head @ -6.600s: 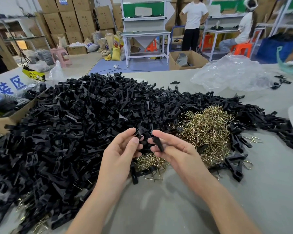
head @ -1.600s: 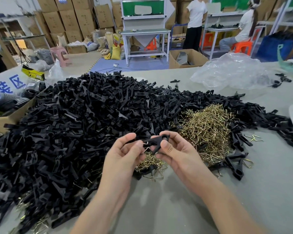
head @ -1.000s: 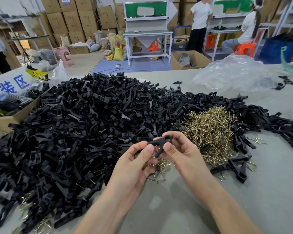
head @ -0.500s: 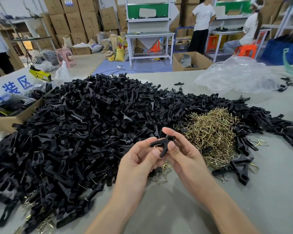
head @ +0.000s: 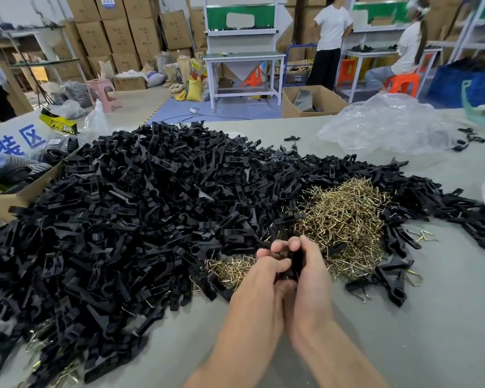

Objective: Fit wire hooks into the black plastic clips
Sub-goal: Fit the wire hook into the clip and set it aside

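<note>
Both hands meet low over the table (head: pixel 420 345) and close on one black clip (head: pixel 296 261) held between them: the left hand (head: pixel 259 284) curls its fingers round the near side and the right hand (head: pixel 312 278) wraps the other side, so each is clamped on the same piece and the two hands touch. Only a narrow dark strip of the clip shows in the gap, and its long axis seems to run away from the person, along the line where the hands meet. The fingers hide whether a hook already sits in it. The big heap of wire hooks (head: pixel 345 219) lies beyond and to the right of the grip, nearer the right hand, while a small scatter of hooks (head: pixel 230 268) lies just beside the left hand. The pile of black clips (head: pixel 137 219) spreads to the left and far side. The clips look like hard matte plastic, and the hooks like thin, brass-coloured bent wire, tangled together, so pulling out a single one will likely take a careful pinch
</note>
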